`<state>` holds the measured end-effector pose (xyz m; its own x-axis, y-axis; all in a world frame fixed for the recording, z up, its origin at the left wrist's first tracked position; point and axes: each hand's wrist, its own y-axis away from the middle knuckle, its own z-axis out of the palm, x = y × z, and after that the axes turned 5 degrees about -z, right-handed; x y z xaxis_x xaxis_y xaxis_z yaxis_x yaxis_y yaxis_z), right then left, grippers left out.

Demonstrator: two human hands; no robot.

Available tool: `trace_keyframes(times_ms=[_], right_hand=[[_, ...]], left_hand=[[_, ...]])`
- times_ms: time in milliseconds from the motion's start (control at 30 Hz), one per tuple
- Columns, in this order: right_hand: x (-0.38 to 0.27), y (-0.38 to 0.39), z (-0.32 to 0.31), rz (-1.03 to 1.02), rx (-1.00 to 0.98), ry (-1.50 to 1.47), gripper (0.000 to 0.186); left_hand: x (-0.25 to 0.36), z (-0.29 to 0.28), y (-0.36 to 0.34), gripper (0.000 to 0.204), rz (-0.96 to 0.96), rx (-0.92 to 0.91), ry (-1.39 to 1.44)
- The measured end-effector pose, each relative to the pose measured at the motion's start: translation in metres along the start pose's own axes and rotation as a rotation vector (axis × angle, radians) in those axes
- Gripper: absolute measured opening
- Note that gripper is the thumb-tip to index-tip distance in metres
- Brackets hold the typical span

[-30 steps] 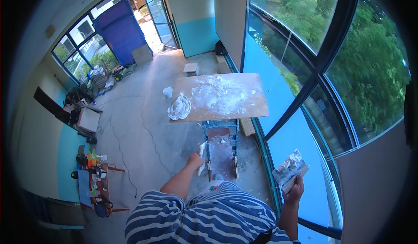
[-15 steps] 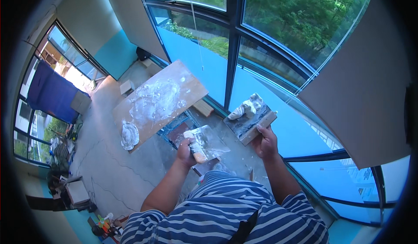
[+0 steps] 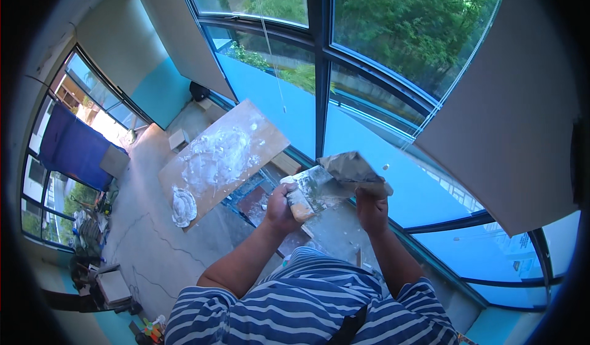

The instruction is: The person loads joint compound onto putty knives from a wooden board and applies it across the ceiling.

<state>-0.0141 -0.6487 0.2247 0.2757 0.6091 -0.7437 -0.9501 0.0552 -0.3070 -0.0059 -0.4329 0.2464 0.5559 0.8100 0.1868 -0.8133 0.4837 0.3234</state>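
Observation:
My left hand (image 3: 281, 211) is closed round the pale, paste-smeared handle of a wide putty knife (image 3: 319, 190), its broad metal blade streaked with white. In my right hand (image 3: 372, 211) is a second wide putty knife (image 3: 351, 168), tipped over so that its brownish-grey, stained face shows. The two blades meet or overlap in front of me; whether they touch I cannot tell. Any paste between them is hidden. A small pale fleck (image 3: 385, 166) shows just beside the right blade. Beyond my left hand, a board (image 3: 270, 137) carries spread white paste (image 3: 218, 157) and a round mound of paste (image 3: 184, 207).
The board rests on a blue-stained stand (image 3: 246, 194). Large windows (image 3: 393, 43) with blue lower panels run along the right, beside a hanging beige panel (image 3: 491, 154). Cracked concrete floor (image 3: 144, 228) lies to the left, with clutter (image 3: 101, 277) along the far-left wall.
My right hand has turned its putty knife over and brought it left; the white lump on it no longer shows. My left hand has moved up and right, bringing both blades together.

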Motion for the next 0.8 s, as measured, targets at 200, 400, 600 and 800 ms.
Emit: trace_keyframes(times_ms=[200,400,600,800], right_hand=[[-0.038,0.000,0.002,-0.453,-0.356,0.586,0.029],[-0.078,0.010,-0.026,-0.548,-0.581,0.799,0.038],[-0.096,0.019,-0.050,-0.543,-0.643,1.056,0.042],[-0.083,0.019,-0.086,-0.520,-0.548,1.205,0.038]], left_hand=[[-0.028,0.006,-0.002,0.051,0.038,-0.056,-0.061],[-0.061,0.003,0.011,0.052,0.073,-0.058,-0.103],[-0.084,0.002,0.018,0.050,0.111,-0.054,-0.092],[-0.075,0.001,0.008,0.047,0.216,0.016,-0.129]])
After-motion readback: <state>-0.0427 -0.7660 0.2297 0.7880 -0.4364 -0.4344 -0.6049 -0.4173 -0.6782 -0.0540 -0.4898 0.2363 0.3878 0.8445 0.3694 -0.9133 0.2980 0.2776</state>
